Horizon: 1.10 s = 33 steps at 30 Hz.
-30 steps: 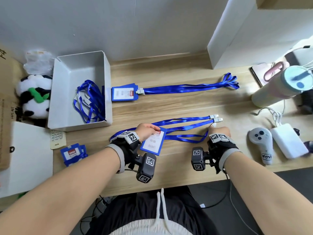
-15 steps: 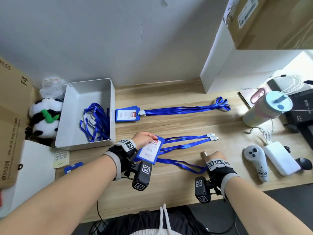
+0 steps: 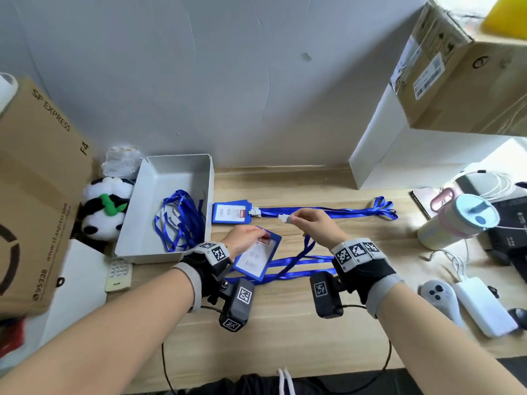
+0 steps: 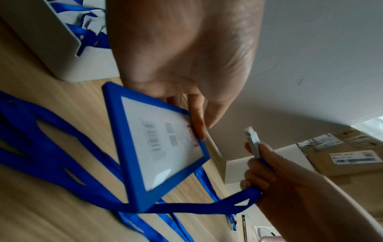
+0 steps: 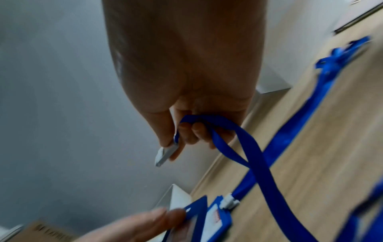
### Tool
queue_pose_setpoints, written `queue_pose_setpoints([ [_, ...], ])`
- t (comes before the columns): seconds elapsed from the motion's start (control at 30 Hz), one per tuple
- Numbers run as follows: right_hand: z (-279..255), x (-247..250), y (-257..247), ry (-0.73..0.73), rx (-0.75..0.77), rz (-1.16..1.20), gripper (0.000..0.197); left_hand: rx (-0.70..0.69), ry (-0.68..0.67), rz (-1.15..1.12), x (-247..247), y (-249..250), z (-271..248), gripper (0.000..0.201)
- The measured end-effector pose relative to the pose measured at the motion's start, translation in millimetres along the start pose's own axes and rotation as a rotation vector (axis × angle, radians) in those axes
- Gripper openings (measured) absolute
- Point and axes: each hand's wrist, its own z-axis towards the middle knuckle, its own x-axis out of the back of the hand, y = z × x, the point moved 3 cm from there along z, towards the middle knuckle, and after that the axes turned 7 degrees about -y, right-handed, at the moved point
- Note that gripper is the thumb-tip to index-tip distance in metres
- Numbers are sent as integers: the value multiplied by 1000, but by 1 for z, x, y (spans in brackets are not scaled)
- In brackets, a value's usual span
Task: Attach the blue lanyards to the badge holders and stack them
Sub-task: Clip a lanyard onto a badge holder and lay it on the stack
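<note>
Right hand [image 3: 313, 228], newly risen from the wooden surface [image 3: 285, 332], pinching blue lanyard's white plastic clip [image 3: 284, 217]; left hand [image 3: 242, 241] gripping blue rectangular badge holder [image 3: 254, 257], apart, nearing attachment.

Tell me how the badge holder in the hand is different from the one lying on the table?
The held badge holder is lifted and tilted in the left hand, with no lanyard attached. The table badge holder lies flat, clipped to a lanyard. Both have blue frames with white cards.
</note>
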Motion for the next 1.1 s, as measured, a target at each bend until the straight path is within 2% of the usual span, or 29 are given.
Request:
queue_pose_setpoints([
  [0.07, 6, -9, -19, -93, 17, -26, 20, -56, 14, -18, 8, 9, -4, 24],
  [0.17, 13, -20, -35, -164, 11, -57, 21, -67, 17, -67, 17, 17, -11, 37],
  [0.3, 18, -32, -46, -233, 26, -57, 20, -118, 22, -37, 25, 18, -20, 39],
  [0.5, 25, -40, -45, -181, 23, -89, 12, -191, 42, 42, 33, 6, -30, 30],
  [0.73, 25, -46, -44, -186, 47, -96, 12, -212, 91, 1, 35, 4, -31, 26],
  [0.93, 25, -43, -37, -178, 50, -49, 14, -214, 230, 65, 35, 0, -27, 33],
  [1.1, 22, -44, -34, -167, 64, -58, 13, -224, 296, 134, 32, 5, -28, 26],
])
